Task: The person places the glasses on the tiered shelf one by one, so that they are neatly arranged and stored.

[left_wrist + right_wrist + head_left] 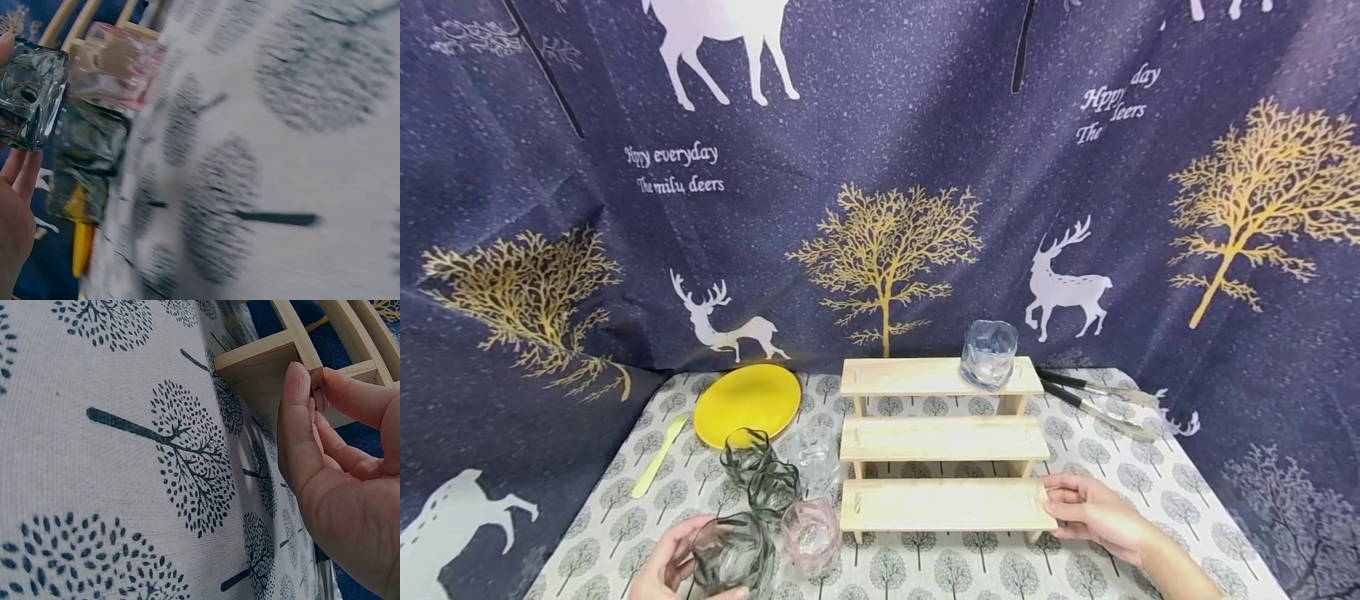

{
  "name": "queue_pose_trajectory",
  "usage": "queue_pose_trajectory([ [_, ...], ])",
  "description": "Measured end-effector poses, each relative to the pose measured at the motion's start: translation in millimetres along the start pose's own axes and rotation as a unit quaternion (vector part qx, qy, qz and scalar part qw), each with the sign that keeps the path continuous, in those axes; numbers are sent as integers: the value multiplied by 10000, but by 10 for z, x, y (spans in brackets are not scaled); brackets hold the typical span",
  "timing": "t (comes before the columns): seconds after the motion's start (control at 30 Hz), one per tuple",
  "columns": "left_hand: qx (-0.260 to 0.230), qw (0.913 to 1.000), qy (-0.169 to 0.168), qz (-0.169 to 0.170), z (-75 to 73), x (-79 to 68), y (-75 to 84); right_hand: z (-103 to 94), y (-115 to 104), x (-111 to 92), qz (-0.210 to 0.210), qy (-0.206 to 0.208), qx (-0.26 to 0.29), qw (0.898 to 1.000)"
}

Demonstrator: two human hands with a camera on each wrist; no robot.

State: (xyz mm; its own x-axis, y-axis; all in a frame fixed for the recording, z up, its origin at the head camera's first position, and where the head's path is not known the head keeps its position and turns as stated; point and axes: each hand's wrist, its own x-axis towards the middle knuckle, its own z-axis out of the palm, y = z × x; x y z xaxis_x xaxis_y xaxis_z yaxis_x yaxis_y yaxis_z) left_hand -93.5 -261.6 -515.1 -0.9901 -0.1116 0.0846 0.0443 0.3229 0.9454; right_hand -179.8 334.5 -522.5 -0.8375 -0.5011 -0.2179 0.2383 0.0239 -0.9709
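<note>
My left hand (664,560) grips a smoky grey glass (733,550) with wavy walls, near the front of the table; the left wrist view shows this glass (30,94) lifted off the cloth. My right hand (1093,515) pinches the right end of the lowest board of a three-step wooden rack (943,504); thumb and fingers hold that board's end in the right wrist view. Beside the rack's left side stand a pink glass (811,537), a clear glass (814,458) and two more smoky grey glasses, one nearer (773,492) and one farther (747,457).
On the rack's top step, toward the right, stands a pale blue glass (989,354). A yellow plate (748,400) and a pale yellow-green fork (659,457) lie at the left. Tongs with black handles (1101,404) lie behind right. A dark blue deer-print cloth (880,167) hangs behind.
</note>
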Motion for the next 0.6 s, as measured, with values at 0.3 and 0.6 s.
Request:
queue_pose_trajectory([
  [0.3, 814, 9912, 929, -484, 213, 59, 720, 19, 12, -4, 9, 83, 63, 9999],
  [0.6, 673, 9901, 609, 1075, 319, 319, 1064, -3, 12, 2, -29, 63, -56, 10000],
])
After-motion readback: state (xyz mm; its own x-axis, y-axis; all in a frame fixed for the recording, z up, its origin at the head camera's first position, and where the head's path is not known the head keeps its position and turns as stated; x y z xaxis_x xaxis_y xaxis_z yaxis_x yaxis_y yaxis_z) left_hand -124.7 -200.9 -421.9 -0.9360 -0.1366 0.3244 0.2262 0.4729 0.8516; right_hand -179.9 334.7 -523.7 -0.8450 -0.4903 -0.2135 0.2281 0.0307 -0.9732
